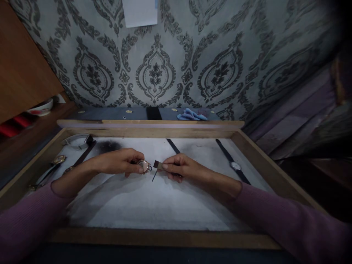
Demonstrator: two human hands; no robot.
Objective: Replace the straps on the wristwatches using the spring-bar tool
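Note:
My left hand [123,163] is closed around a wristwatch [143,167] with a round, gold-toned case, its pale face turned up. Fingers cover part of the watch. Close to its right, my right hand [178,167] pinches a small flat brush [158,165] with a dark tip and a lighter band; most of its handle is hidden in the hand. The brush tip is a short gap from the watch. A thin dark strip [154,175] slants below the tip; I cannot tell what it is. Behind my right hand lies a dark strap [173,146].
A wooden-framed tray [165,234] with a whitish base lies under both hands. Several watches, including a gold-toned one [59,159], lie at left; a dark-strapped watch [235,166] lies at right. A blue cloth [191,114] sits beyond the far rim, before the patterned wall.

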